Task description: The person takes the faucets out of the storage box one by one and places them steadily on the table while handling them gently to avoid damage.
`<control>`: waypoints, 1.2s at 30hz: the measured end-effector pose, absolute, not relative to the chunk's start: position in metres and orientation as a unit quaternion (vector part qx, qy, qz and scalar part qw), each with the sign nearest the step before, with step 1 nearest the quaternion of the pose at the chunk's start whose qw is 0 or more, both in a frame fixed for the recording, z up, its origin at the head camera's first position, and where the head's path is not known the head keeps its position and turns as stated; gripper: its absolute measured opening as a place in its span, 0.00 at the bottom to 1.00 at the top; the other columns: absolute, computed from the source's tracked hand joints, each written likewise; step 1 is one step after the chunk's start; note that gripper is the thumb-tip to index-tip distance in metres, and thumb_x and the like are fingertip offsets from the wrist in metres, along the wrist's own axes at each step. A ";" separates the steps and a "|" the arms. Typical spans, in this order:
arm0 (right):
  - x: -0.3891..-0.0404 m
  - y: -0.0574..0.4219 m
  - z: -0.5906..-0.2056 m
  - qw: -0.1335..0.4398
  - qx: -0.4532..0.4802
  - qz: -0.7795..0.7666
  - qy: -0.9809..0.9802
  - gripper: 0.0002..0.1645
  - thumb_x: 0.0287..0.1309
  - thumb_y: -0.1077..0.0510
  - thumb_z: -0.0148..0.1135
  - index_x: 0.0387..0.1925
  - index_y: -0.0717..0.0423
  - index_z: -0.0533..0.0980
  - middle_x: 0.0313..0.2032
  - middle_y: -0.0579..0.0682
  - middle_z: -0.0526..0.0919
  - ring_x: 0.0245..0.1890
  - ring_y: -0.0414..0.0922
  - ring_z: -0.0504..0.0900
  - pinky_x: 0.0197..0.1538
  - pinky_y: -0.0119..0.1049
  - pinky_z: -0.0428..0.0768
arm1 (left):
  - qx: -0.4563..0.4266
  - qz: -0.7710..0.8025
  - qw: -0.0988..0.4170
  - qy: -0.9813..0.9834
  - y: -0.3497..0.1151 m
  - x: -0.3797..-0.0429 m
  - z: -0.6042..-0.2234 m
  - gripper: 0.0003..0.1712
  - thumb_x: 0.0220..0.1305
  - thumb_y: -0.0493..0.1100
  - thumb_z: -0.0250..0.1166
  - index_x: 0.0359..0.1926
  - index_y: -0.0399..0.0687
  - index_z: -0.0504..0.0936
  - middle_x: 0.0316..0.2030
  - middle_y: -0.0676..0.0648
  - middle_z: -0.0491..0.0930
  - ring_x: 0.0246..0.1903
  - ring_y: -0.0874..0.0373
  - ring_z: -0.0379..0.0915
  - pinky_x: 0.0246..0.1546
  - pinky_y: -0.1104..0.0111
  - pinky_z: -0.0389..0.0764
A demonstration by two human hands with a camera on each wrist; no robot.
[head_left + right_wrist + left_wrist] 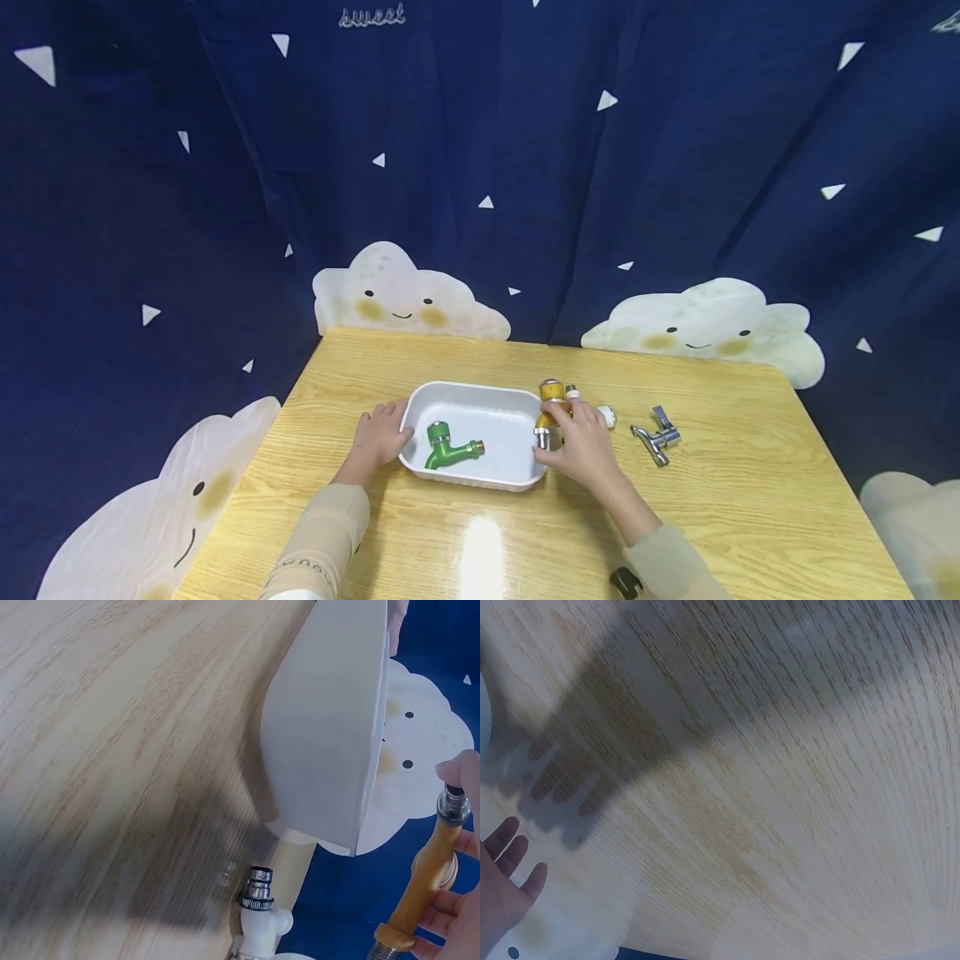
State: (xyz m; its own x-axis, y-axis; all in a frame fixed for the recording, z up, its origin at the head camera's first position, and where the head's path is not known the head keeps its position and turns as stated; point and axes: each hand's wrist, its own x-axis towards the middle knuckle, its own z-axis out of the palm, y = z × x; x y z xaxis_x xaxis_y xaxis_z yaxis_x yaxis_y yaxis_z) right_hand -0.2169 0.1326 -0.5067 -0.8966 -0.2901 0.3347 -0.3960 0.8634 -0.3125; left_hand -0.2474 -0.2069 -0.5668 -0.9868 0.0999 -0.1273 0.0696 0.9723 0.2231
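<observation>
Yellow tap (418, 889) at the right end of the white tray (491, 412), knob facing the curtain (480, 142), chrome end towards the person, so from where I stand its length runs front to back. The right hand (587, 442) grips it; the left hand (378, 435) touches the tray's left rim, fingers fairly straight. One green tap (450, 454) lies inside the tray; right of it, one chrome tap (666, 436) and at least one white tap (259, 930).

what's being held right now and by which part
The right hand holds the yellow faucet by its body, thumb at one silver end; the left hand touches the white tray.
</observation>
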 end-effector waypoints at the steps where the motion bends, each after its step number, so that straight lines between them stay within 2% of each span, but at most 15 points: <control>1: -0.216 0.134 -0.507 0.142 0.176 0.193 -0.955 0.37 0.28 0.41 0.72 0.47 0.44 0.75 0.42 0.56 0.73 0.46 0.55 0.70 0.51 0.53 0.65 | 0.042 0.109 0.069 0.991 -0.207 -0.248 -0.567 0.35 0.61 0.56 0.47 0.66 0.45 0.59 0.58 0.39 0.67 0.57 0.43 0.60 0.55 0.44 0.60; 10: -0.215 0.146 -0.513 0.156 0.150 0.195 -0.957 0.37 0.27 0.40 0.73 0.46 0.45 0.75 0.38 0.55 0.73 0.41 0.54 0.70 0.50 0.50 0.65 | 0.038 0.116 0.073 0.990 -0.206 -0.247 -0.566 0.35 0.60 0.55 0.47 0.66 0.45 0.59 0.58 0.39 0.67 0.57 0.43 0.60 0.55 0.45 0.60; 15: -0.213 0.154 -0.517 0.149 0.133 0.201 -0.959 0.39 0.26 0.38 0.73 0.47 0.45 0.74 0.39 0.57 0.73 0.42 0.55 0.70 0.52 0.52 0.66 | 0.038 0.116 0.075 0.990 -0.206 -0.247 -0.567 0.35 0.60 0.55 0.47 0.66 0.45 0.59 0.58 0.39 0.67 0.57 0.43 0.60 0.55 0.44 0.60; 25: -0.207 0.164 -0.523 0.137 0.116 0.203 -0.963 0.39 0.27 0.42 0.73 0.48 0.49 0.74 0.40 0.59 0.73 0.44 0.56 0.70 0.55 0.55 0.63 | 0.036 0.111 0.075 0.990 -0.206 -0.248 -0.567 0.34 0.60 0.56 0.46 0.65 0.46 0.59 0.58 0.40 0.67 0.57 0.44 0.60 0.56 0.45 0.60; 36: -0.199 0.170 -0.535 0.130 0.099 0.208 -0.964 0.39 0.28 0.42 0.72 0.48 0.49 0.74 0.41 0.60 0.72 0.45 0.57 0.69 0.53 0.57 0.64 | 0.039 0.115 0.075 0.990 -0.206 -0.247 -0.566 0.34 0.60 0.55 0.47 0.65 0.44 0.59 0.57 0.39 0.67 0.56 0.43 0.60 0.54 0.45 0.61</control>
